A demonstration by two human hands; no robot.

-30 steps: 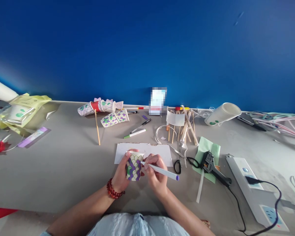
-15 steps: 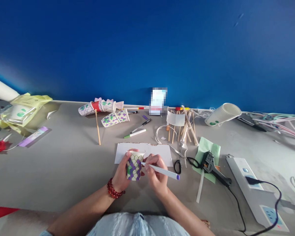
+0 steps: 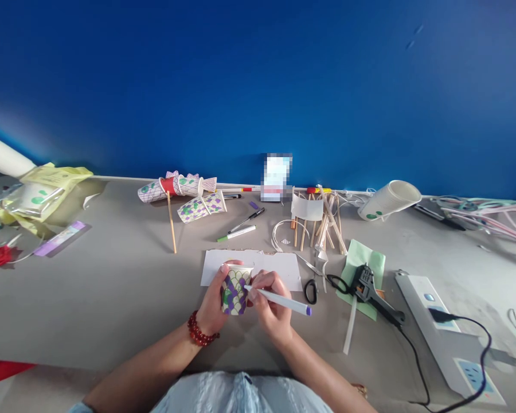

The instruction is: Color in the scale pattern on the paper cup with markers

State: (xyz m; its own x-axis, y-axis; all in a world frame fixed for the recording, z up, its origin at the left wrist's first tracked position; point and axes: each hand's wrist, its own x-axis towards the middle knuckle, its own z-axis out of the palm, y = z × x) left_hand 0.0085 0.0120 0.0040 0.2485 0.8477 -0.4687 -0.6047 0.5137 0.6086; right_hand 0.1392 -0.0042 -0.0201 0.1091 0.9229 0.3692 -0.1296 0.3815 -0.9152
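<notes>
Upright in my left hand [image 3: 212,304] is a paper cup [image 3: 235,291] drawn all over with scales, some coloured purple and green. The fingers wrap round its left side and back. My right hand [image 3: 272,304] pinches a white marker [image 3: 286,301] with a purple end, its tip at the cup's right side. Behind the cup lies a white sheet of card [image 3: 279,269] with a torn far edge. Farther back are two joined cups [image 3: 202,206] with similar scales and a fish shape made of cups [image 3: 167,188], with a wooden stick [image 3: 172,223] leaning from it.
To the right lie scissors [image 3: 311,291], a black glue gun [image 3: 376,298] on green paper [image 3: 355,257] and a power strip [image 3: 432,332]. Wooden sticks [image 3: 327,223], a phone [image 3: 276,178], pens [image 3: 246,220] and stacked white cups [image 3: 391,199] stand or lie farther back. A yellow package [image 3: 64,178] is at left.
The marker and my right hand have shifted slightly left and down along the cup's side. My left hand still holds the cup in nearly the same place.
</notes>
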